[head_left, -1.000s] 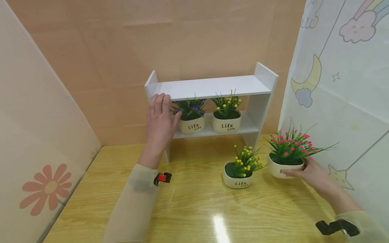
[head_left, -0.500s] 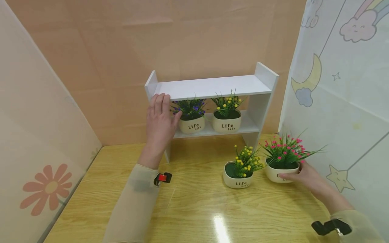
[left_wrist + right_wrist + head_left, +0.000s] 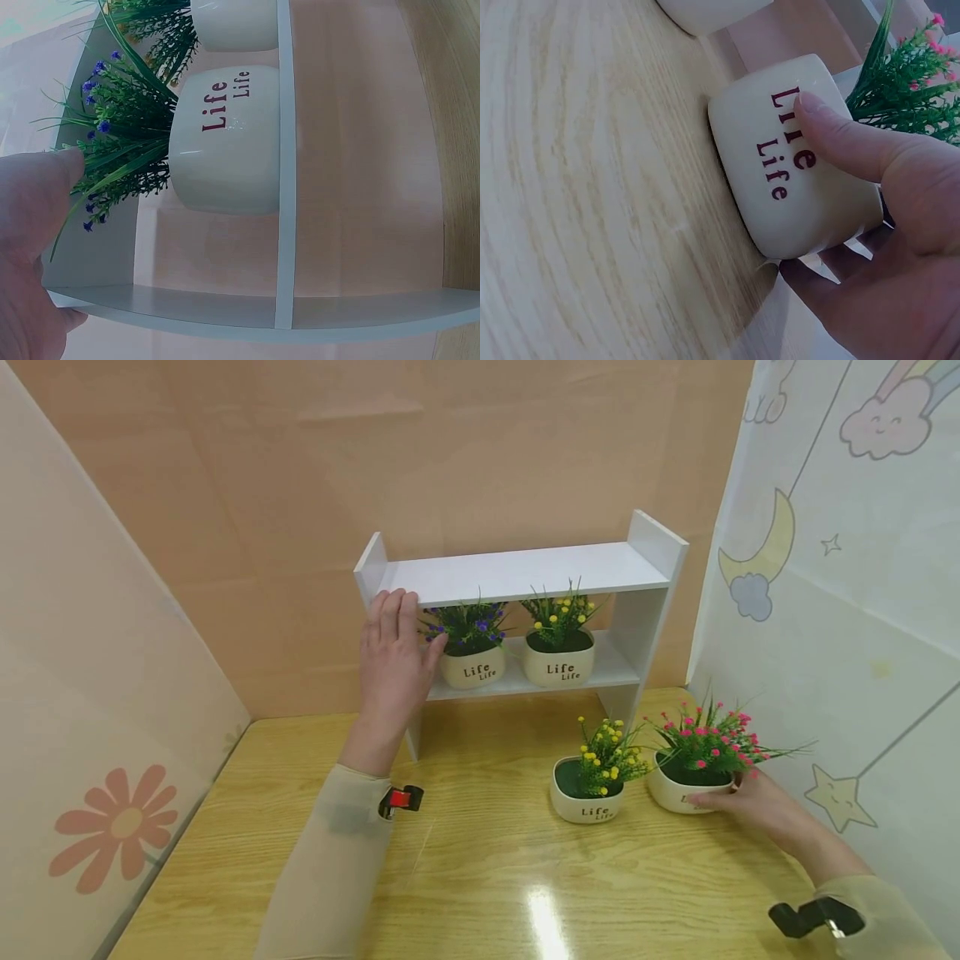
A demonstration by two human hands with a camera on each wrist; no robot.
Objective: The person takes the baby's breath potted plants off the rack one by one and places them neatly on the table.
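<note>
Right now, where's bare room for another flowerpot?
Free: the white shelf unit's top board, between raised ends; the wood-grain table between the beige left sleeve and the cream yellow-flower pot. Crowded: beside that pot, where the right hand grips the cream pink-flower pot; the lower board, under a cream purple-flower pot and another yellow-flower pot.

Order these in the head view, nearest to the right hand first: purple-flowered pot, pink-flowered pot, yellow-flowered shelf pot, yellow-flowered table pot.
1. Pink-flowered pot: gripped by the right hand.
2. Yellow-flowered table pot: left of the pink-flowered pot.
3. Yellow-flowered shelf pot: right side of the shelf.
4. Purple-flowered pot: shelf's left side.
</note>
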